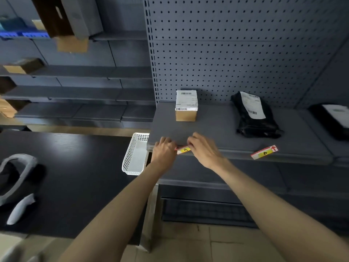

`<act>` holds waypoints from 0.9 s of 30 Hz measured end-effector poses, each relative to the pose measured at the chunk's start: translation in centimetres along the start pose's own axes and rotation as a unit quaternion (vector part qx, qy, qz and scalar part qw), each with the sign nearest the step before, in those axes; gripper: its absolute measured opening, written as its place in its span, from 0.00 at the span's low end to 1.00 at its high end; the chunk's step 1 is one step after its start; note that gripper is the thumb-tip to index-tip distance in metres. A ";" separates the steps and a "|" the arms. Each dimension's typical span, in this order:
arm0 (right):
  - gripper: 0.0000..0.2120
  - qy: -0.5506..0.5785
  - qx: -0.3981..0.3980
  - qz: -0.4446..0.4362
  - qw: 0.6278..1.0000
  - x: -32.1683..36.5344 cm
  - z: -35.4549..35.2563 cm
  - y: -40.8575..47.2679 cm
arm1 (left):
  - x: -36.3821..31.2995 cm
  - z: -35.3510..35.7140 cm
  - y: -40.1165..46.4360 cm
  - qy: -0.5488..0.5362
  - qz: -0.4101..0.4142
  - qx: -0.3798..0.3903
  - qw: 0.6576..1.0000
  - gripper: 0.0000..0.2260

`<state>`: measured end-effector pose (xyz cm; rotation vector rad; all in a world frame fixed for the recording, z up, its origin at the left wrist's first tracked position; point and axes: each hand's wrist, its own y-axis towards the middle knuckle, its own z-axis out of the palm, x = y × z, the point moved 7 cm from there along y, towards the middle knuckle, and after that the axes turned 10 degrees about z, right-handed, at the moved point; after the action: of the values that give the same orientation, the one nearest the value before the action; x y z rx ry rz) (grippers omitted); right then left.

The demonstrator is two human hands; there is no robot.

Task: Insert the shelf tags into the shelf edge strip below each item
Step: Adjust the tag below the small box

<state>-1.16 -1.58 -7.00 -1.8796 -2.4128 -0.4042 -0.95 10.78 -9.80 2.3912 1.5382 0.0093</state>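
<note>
A red, white and yellow shelf tag marked A point(183, 149) lies against the front edge strip of the grey shelf point(217, 127), below the small cardboard box point(186, 105). My left hand point(164, 152) pinches its left end and my right hand point(203, 150) holds its right end. A second tag marked B point(264, 152) lies tilted on the shelf's front edge, below the black parcel bag point(255, 115) with a white label. How far tag A sits in the strip is hidden by my fingers.
A white perforated basket point(134, 156) stands at the corner of a black table point(75, 176) left of the shelf. A grey headset point(17, 173) and controller point(20, 208) lie on that table. Another black parcel point(332, 120) sits far right. Pegboard backs the shelf.
</note>
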 end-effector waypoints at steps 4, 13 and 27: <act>0.05 0.008 -0.016 -0.005 1.000 0.0 0.1 0.0 | 0.7 0.1 0.0 -0.027 0.006 -0.019 0.999 0.07; 0.05 -0.010 -0.030 0.046 0.998 -1.2 0.4 -0.2 | -0.3 -0.3 0.7 0.049 0.133 -0.017 0.990 0.03; 0.02 -0.055 0.013 0.069 0.996 -1.3 2.0 -0.7 | 0.1 0.5 1.4 0.104 0.120 0.043 0.986 0.03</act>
<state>-1.30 -2.47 -9.35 -2.0942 -2.3209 -0.2667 0.44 10.21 -9.94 2.7041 1.3478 0.2558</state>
